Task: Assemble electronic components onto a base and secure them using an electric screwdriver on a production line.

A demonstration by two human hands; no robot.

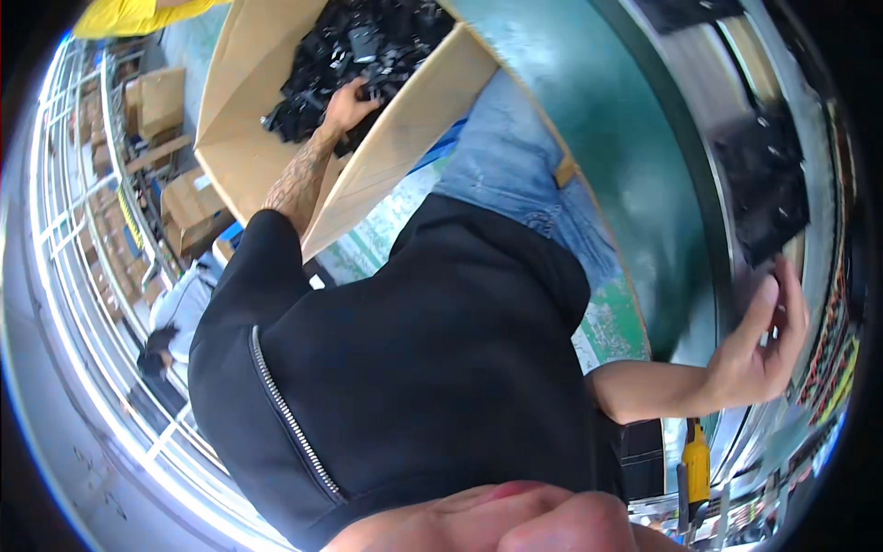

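My left hand point(349, 109) reaches down into a large cardboard box point(409, 138). Its fingers are curled around a piece in the heap of glossy black plastic parts point(368, 46); the exact shape of that piece is hidden. Out to the right, my right hand point(759, 345) is raised beside a conveyor line, with its thumb and fingers loosely bent and a gap between them. Just beyond its fingertips is a flat black part point(763, 189), slightly blurred, on the line. I see no firm hold on it.
A green work surface point(635, 120) with a dark raised edge lies between box and line. A yellow-handled tool point(697, 465) hangs below my right forearm. At left are shelves with cardboard cartons point(189, 198) and a person in grey point(179, 308); a yellow sleeve point(138, 17) shows beyond the box.
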